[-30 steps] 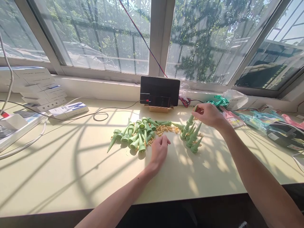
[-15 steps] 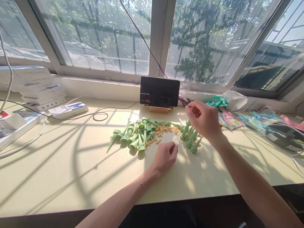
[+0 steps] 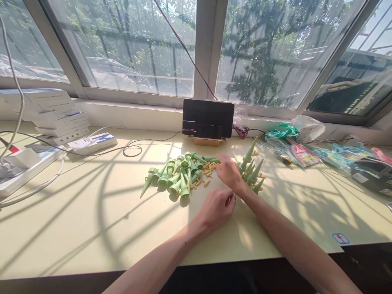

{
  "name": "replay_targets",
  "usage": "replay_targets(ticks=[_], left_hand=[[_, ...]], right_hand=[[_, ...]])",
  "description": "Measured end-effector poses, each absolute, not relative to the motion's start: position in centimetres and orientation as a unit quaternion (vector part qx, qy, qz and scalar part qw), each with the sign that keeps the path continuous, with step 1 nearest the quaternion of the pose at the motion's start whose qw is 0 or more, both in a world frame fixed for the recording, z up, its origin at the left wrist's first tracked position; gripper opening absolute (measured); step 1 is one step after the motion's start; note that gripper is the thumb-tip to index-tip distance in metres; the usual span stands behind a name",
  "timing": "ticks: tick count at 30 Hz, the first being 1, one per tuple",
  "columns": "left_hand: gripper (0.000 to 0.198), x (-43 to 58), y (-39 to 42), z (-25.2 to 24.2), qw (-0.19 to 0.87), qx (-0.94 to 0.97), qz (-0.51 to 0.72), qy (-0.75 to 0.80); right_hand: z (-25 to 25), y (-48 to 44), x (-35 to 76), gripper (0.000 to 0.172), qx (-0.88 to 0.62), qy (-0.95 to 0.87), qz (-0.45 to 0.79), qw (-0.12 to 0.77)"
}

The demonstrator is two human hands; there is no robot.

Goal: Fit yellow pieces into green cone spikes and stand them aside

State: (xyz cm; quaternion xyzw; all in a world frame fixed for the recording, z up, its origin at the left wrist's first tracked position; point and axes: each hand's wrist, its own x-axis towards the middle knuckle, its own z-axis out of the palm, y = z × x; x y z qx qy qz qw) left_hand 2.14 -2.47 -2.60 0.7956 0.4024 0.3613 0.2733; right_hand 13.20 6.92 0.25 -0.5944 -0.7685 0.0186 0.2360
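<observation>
Between the spike heap and the spike cluster, right hand lies palm-down, fingers bent onto the yellow pegs, grip unclear, while left hand rests loosely curled just nearer, contents hidden, with bare table open leftward and to the front edge.

Pale yellow tabletop, sunlit. Centre: a heap of green cone spikes, with small yellow pieces at its 3 o'clock and a second spike cluster beyond them. 12 o'clock: dark screen on a wooden stand. 10 o'clock: stacked white boxes and a looped cable. 2 o'clock: plastic packets
</observation>
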Motion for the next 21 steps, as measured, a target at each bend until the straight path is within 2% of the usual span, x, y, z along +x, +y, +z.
replay_targets(ticks=[12,21], left_hand=[[0.032,2.06,-2.6,-2.31,0.245,0.813,0.347,0.399],[0.033,1.88,-2.58,-2.17,0.245,0.811,0.348,0.401]], right_hand=[[-0.09,6.47,13.41,0.028,-0.603,-0.774,0.027,0.191],[-0.53,6.34,13.53,0.036,-0.607,-0.771,0.036,0.191]])
